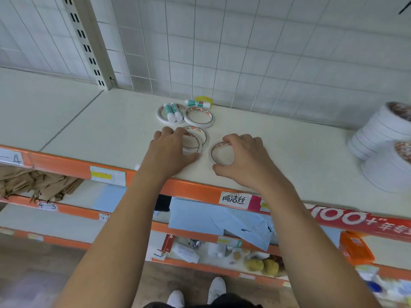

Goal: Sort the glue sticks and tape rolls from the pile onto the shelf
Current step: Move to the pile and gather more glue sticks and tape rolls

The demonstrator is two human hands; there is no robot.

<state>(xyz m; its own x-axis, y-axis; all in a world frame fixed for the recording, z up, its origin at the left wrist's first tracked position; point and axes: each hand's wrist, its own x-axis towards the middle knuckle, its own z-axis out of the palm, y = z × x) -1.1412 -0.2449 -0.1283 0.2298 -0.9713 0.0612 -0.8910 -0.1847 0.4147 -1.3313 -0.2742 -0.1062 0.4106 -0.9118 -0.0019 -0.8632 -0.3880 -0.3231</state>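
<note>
Several thin white tape rolls lie flat on the cream shelf [115, 130]. My left hand [171, 147] grips a stack of two tape rolls [196, 135] with curled fingers and thumb. Curled round a single tape roll [219, 153], my right hand [244, 161] sits just to the right. Behind them lie another tape roll [199, 116] and a roll [160, 114] with two green-and-white glue sticks [174, 112] resting on it. A third glue stick [196, 103] lies by the wire back panel, next to a yellow item [203, 99].
Tall stacks of wide white tape rolls [382, 138] stand at the shelf's right end. An orange front rail [191, 187] with price labels edges the shelf. Lower shelves hold blue envelopes [200, 216], brown paper and small goods. A wire grid [244, 52] backs the shelf.
</note>
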